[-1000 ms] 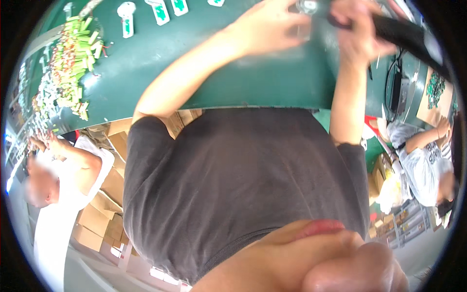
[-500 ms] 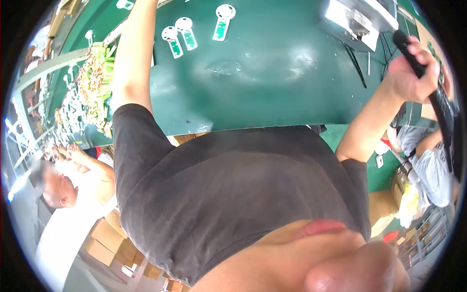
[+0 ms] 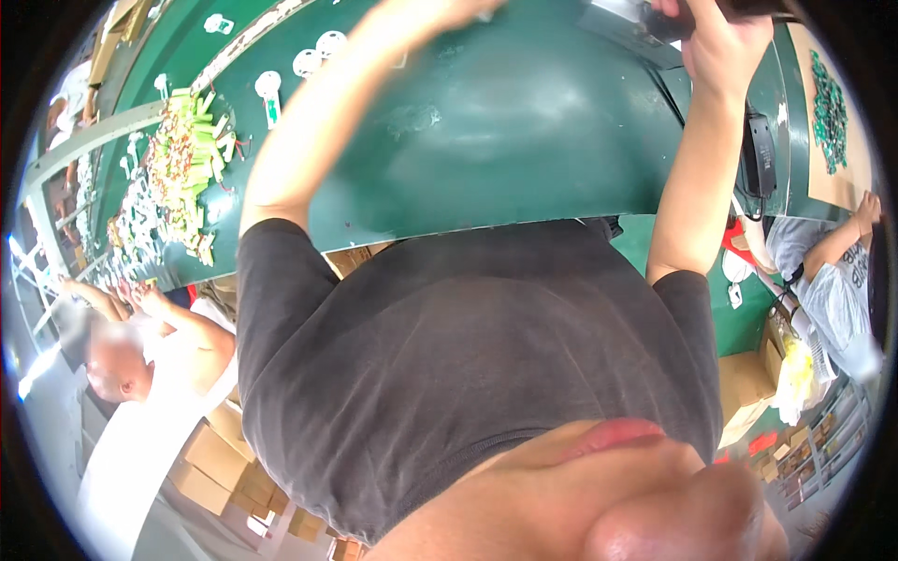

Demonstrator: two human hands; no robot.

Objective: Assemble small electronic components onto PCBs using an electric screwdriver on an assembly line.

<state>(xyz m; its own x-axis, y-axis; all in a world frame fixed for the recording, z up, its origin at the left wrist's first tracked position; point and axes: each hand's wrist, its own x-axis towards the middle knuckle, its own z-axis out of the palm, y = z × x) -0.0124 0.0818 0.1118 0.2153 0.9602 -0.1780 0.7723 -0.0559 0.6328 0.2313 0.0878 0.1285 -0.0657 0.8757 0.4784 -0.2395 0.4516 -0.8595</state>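
My left hand [image 3: 449, 9] reaches over the far middle of the green table [image 3: 524, 150]. It is smeared by motion and cut by the top edge, so its fingers do not show clearly. A small pale bit shows beside its fingertips. My right hand [image 3: 725, 47] is closed around a black tool [image 3: 762, 9] at the upper right, most of which lies out of view. Next to it stands a grey metal device [image 3: 622, 28], partly cut off. Left of my left forearm lie white round-headed pieces [image 3: 267, 89] with green boards on their stems.
Many light-green strips with wires [image 3: 192, 159] are heaped at the left. A black box with a cable [image 3: 760, 154] lies right of my right forearm. Small green parts [image 3: 830, 112] rest on a brown board. Co-workers sit left [image 3: 168, 346] and right [image 3: 832, 271]; cardboard boxes [image 3: 210, 458] stand behind.
My left hand has swung right into the top middle. My right hand has moved up and left with the black tool, uncovering the black box and the brown board.
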